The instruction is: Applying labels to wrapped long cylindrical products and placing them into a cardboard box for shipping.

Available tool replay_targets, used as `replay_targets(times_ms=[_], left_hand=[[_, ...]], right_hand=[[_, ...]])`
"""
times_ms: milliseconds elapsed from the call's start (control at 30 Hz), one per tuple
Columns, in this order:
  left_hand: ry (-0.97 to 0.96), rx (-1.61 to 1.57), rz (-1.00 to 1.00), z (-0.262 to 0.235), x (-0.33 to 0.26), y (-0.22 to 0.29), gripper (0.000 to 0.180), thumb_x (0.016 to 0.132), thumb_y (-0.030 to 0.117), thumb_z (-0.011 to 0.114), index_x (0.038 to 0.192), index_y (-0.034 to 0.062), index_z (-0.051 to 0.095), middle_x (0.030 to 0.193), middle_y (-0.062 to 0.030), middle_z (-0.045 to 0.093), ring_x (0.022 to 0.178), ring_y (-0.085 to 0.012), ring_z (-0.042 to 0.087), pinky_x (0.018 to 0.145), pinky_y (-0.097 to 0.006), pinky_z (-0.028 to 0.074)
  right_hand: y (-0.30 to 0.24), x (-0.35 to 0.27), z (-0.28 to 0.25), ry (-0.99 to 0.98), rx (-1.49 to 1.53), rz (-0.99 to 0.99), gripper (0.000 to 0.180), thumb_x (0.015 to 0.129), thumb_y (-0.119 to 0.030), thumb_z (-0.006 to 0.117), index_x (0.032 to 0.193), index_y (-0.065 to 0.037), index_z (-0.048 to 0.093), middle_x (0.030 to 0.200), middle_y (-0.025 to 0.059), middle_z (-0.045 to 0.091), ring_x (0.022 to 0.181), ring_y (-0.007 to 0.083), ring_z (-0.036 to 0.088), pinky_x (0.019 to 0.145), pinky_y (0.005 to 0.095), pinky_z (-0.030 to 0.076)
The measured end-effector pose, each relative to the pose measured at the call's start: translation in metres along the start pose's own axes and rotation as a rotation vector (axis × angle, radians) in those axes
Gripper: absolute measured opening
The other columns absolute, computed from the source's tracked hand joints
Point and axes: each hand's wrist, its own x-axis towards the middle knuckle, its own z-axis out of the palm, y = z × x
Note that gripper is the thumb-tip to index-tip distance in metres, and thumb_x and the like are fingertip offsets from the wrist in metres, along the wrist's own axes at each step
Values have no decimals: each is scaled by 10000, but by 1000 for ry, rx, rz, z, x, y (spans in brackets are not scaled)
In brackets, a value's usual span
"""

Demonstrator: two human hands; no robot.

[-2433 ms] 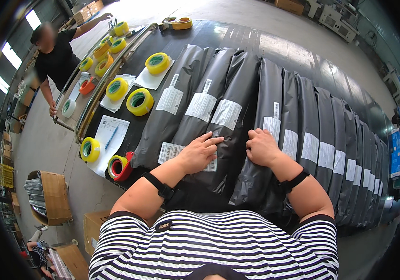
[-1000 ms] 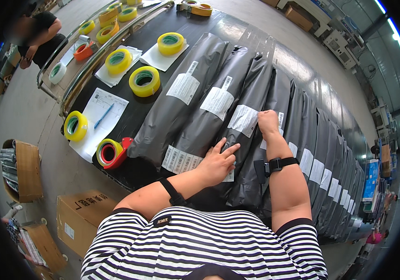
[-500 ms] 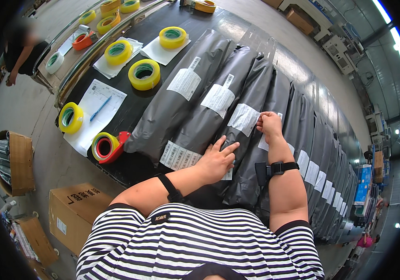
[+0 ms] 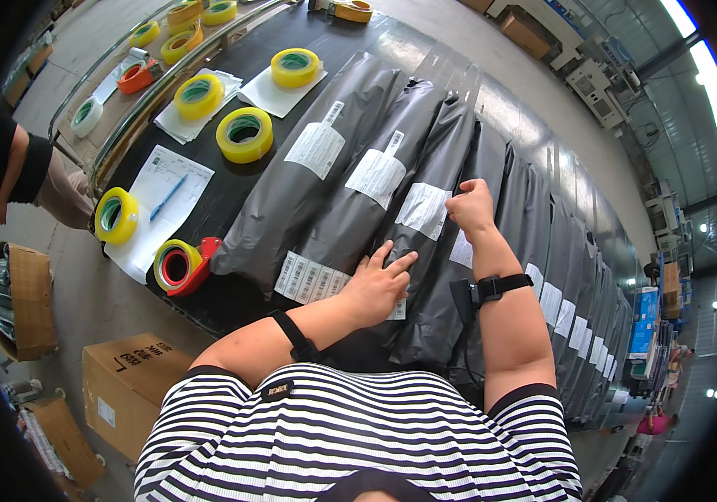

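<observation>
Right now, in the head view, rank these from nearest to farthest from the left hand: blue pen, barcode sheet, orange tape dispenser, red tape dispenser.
From the left hand:
1. Barcode sheet, just left
2. Red tape dispenser, farther left
3. Blue pen, left and ahead, on the paper
4. Orange tape dispenser, far left, beyond the metal rail

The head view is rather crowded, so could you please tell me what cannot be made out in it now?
Head view: part of the barcode strip, covered by the left hand.
Head view: whether the right hand pinches the white label; its curled fingers hide this.
Head view: contents of the grey parcels, hidden by opaque wrapping.
Head view: the co-worker's head, lost at the dark rim.
</observation>
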Motion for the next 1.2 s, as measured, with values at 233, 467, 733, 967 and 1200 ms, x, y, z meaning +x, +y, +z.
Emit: replay_targets(times_ms=[233, 467, 733, 967, 1200], left_hand=[[-3, 2, -3, -1, 0, 1, 215, 879, 204, 685, 976, 46, 578, 1550, -85, 407, 1378, -524, 339, 1054, -604, 389], [-29, 9, -6, -7, 1, 5, 206, 888, 209, 676, 973, 51, 576, 1562, -80, 388, 1396, -539, 302, 1035, -630, 396], [-24, 54, 165, -8, 2, 8, 161, 884, 206, 658, 938, 65, 601, 1550, -111, 411, 1498, -402, 217, 1196, -607, 119], [-32, 13, 176, -6, 6, 8, 155, 877, 203, 661, 898, 64, 596, 1536, -129, 429, 1502, -421, 187, 1193, -621, 107], [-19, 64, 222, -9, 7, 12, 163, 869, 212, 670, 870, 72, 587, 1517, -129, 458, 1520, -409, 137, 1196, -637, 27]], right_hand=[[-14, -7, 1, -3, 21, -15, 668, 704, 44, 695, 1319, 57, 434, 823, 108, 635, 655, 170, 635, 585, 304, 524], [-20, -12, 0, -32, 69, -29, 768, 712, 38, 692, 1406, 64, 365, 862, 86, 641, 694, 160, 630, 626, 283, 528], [-25, -15, -4, -55, 91, -73, 823, 699, 28, 691, 1444, 69, 344, 840, 63, 626, 723, 139, 619, 627, 263, 518], [-27, -19, -8, -56, 140, -76, 840, 695, 30, 687, 1453, 75, 330, 837, 59, 618, 715, 134, 610, 606, 258, 502], [-56, -21, -18, -109, 203, -72, 845, 701, 42, 669, 1463, 87, 307, 819, 55, 608, 663, 130, 592, 577, 259, 498]])
